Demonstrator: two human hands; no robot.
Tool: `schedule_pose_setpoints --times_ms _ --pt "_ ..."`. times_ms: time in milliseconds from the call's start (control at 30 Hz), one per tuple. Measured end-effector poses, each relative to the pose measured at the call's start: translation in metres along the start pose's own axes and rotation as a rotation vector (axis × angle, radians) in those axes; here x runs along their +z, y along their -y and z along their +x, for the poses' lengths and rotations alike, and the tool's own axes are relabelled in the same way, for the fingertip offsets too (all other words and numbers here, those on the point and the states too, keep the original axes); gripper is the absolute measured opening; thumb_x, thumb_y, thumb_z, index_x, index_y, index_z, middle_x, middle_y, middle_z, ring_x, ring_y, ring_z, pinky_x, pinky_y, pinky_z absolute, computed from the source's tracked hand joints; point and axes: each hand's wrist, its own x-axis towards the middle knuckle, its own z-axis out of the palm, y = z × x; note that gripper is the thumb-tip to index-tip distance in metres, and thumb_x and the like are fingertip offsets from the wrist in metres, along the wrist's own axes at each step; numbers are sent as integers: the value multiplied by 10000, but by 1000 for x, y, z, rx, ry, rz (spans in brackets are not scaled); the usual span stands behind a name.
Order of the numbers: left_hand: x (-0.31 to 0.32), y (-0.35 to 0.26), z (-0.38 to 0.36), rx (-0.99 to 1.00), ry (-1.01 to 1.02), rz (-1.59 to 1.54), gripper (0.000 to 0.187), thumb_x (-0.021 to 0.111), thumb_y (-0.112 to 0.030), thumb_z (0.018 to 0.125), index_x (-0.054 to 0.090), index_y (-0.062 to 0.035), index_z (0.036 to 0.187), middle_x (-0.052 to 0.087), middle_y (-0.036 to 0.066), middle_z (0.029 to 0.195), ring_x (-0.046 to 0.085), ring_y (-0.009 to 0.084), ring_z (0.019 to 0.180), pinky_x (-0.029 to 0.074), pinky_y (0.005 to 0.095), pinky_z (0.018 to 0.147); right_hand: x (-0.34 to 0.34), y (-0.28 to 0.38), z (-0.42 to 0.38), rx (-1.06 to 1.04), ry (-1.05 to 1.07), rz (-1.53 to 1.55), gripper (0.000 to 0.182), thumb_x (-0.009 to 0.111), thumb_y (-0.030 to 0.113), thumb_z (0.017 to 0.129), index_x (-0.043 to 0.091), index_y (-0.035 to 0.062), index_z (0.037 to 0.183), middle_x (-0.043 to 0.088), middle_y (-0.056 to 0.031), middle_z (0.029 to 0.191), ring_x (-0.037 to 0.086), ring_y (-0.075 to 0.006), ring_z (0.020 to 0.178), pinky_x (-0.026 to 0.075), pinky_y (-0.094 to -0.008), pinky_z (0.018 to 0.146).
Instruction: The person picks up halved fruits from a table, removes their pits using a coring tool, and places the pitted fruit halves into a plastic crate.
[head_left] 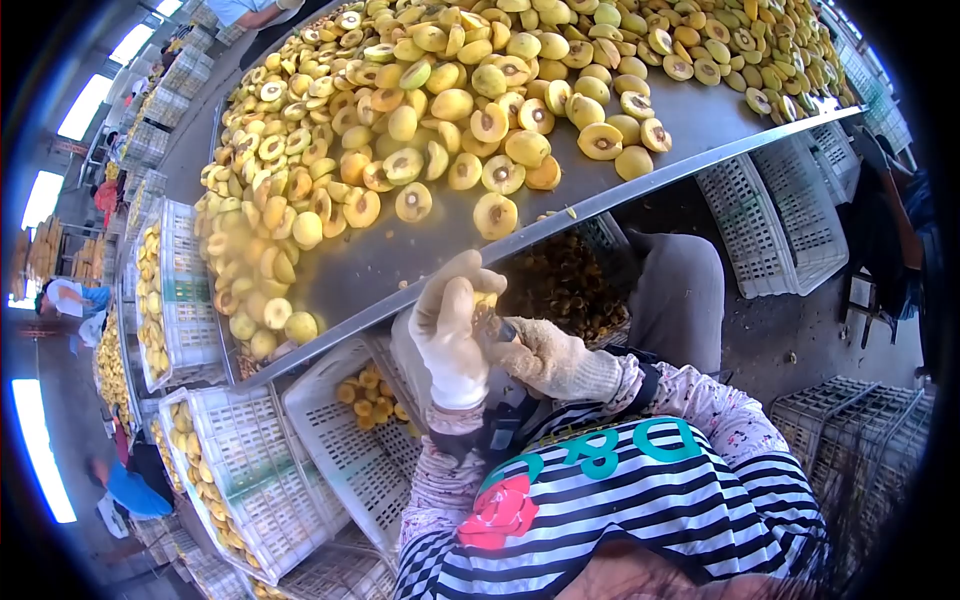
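Note:
My left hand, in a pale glove, is closed around a yellow peach half, mostly covered by the fingers. My right hand, in a knitted glove, grips a small dark metal tool against the fruit; its tip is hidden. Both hands meet just off the near edge of a metal table. Many halved yellow peaches are heaped on it, several cut side up with brown pits or hollows showing.
Below the table edge lies a bin of brown scraps. To its left, a white crate holds several peach pieces. Filled crates stand further left, more crates at right. Other people are at the far left.

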Motion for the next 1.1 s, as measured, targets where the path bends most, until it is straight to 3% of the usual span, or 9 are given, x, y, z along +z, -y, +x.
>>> schedule_pose_setpoints --times_ms 100,167,300,533,767,900,933,1033,1100 --pt "-2 5 -10 215 4 123 287 534 -123 1010 647 50 1208 715 134 1017 673 192 918 536 305 860 -2 13 -1 252 42 27 398 595 428 997 597 38 1079 621 -45 766 580 -155 678 500 -333 650" --pt "-4 10 -11 372 53 175 303 540 -84 1002 625 61 1254 696 135 1072 649 172 967 525 277 849 0 -2 3 26 7 -94 384 595 411 1000 594 38 1091 633 -44 782 588 -149 676 504 -331 653" --pt "-6 -2 -17 155 8 85 291 507 -130 1021 651 50 1199 719 133 1023 674 203 968 531 333 910 3 -8 6 26 13 -117 397 593 422 1000 587 42 1115 627 -38 788 573 -120 690 492 -301 642" --pt "-12 -2 -5 758 247 570 220 522 10 946 670 63 1101 695 116 1039 627 187 969 497 311 850 6 -16 6 -42 13 -63 460 567 471 1004 580 35 1150 637 -48 818 564 -109 726 477 -273 655" --pt "-23 -7 4 -214 125 -61 257 523 -122 1011 694 30 1128 719 127 897 697 209 846 553 296 812 0 2 0 160 120 60 442 568 458 1010 605 31 1120 638 -39 842 573 -153 750 495 -312 706" --pt "1 -5 -8 282 37 415 285 528 -135 1008 678 62 1150 714 124 890 684 197 845 542 302 830 1 -6 5 -29 71 40 449 576 462 1007 595 34 1141 643 -73 880 572 -171 777 501 -329 729" --pt "-5 9 -1 695 109 512 293 515 -123 1001 673 79 1143 715 126 938 669 186 865 534 302 835 2 -11 7 -76 52 13 456 579 467 1003 592 33 1145 646 -89 890 575 -181 786 503 -336 739" --pt "-3 6 -5 571 136 452 226 557 17 935 645 77 1134 701 151 1073 659 226 980 529 324 874 -4 -5 2 3 40 -98 470 576 479 1001 595 31 1144 661 -111 914 595 -196 805 506 -349 758" --pt "-1 -3 -5 338 125 479 257 632 -114 971 637 83 1136 694 169 1086 660 208 930 544 319 838 -5 -1 2 45 20 -138 472 575 482 999 600 30 1132 676 -118 938 618 -201 827 508 -352 759"
